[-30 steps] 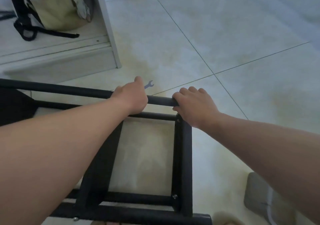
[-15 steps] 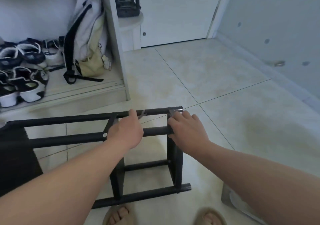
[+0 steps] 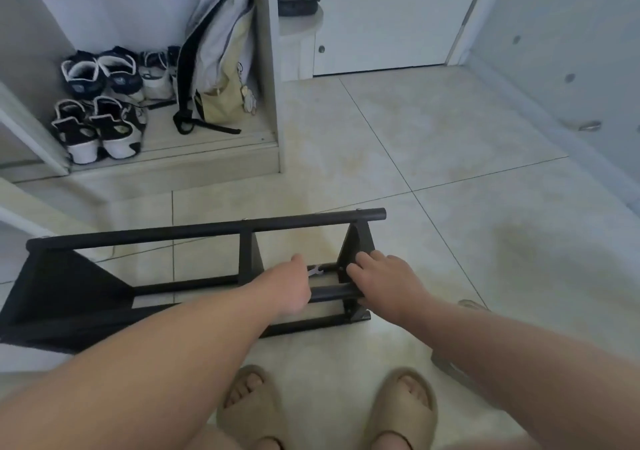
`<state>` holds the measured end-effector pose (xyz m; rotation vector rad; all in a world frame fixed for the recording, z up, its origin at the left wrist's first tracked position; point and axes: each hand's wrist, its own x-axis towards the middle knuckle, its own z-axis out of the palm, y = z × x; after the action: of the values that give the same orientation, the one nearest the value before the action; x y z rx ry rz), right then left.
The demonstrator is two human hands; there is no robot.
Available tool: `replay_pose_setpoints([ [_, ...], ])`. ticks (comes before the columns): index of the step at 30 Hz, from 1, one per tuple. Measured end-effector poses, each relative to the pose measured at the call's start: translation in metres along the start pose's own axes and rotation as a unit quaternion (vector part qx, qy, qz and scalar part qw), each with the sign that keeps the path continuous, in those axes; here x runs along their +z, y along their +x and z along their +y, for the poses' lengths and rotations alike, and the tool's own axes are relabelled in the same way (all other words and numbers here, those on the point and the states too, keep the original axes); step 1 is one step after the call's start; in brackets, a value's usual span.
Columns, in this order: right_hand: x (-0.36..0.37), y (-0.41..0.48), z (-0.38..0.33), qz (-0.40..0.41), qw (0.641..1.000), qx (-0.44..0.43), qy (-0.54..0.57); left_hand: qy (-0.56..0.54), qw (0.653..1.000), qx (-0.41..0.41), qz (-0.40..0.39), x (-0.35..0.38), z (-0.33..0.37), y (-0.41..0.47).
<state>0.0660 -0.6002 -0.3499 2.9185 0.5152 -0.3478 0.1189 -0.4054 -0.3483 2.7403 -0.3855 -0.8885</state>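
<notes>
Black metal rack point(image 3: 207, 229) on the pale tiled floor point(image 3: 450, 137), held with both hands.
The left hand point(image 3: 291, 290) curled round the near bar close to the rack's right end; the right hand point(image 3: 384, 279) gripped the same bar at the right upright. A small spanner point(image 3: 316, 270) showed between them; sandals point(image 3: 403, 404) stood nearer.

Left hand point(image 3: 289, 288): fingers hidden behind its own back; hold on the rack point(image 3: 207, 229) cannot be confirmed. Wrench point(image 3: 315, 270): only the open-end head shows, the shank is covered by that hand. Right hand point(image 3: 388, 281): covers the joint of near bar and upright. Rack: left end cut off by the frame edge. Sandals point(image 3: 254, 411): heels cut off at the bottom edge. Grey object point(image 3: 446, 366): mostly behind the right forearm, unidentifiable
</notes>
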Motion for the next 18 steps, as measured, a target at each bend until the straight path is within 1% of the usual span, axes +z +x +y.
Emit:
replay_pose_setpoints([
  [3,0.001,-0.016,-0.013,-0.002,1.000,0.022,0.014,0.007,1.000,-0.024,0.017,0.007,0.005,-0.013],
  [7,0.007,-0.051,-0.043,-0.006,0.996,0.048,0.069,-0.033,0.998,-0.052,-0.007,0.026,-0.003,-0.049],
  [12,0.012,-0.102,-0.097,-0.006,0.989,0.071,0.127,-0.012,0.997,-0.079,-0.013,0.047,-0.014,-0.101],
  [14,0.014,-0.121,-0.119,-0.014,0.987,0.067,0.143,0.011,0.997,-0.082,-0.004,0.060,-0.018,-0.122],
  [18,0.011,-0.143,-0.152,-0.027,0.990,0.029,0.136,0.045,0.995,-0.085,-0.002,0.074,-0.030,-0.152],
])
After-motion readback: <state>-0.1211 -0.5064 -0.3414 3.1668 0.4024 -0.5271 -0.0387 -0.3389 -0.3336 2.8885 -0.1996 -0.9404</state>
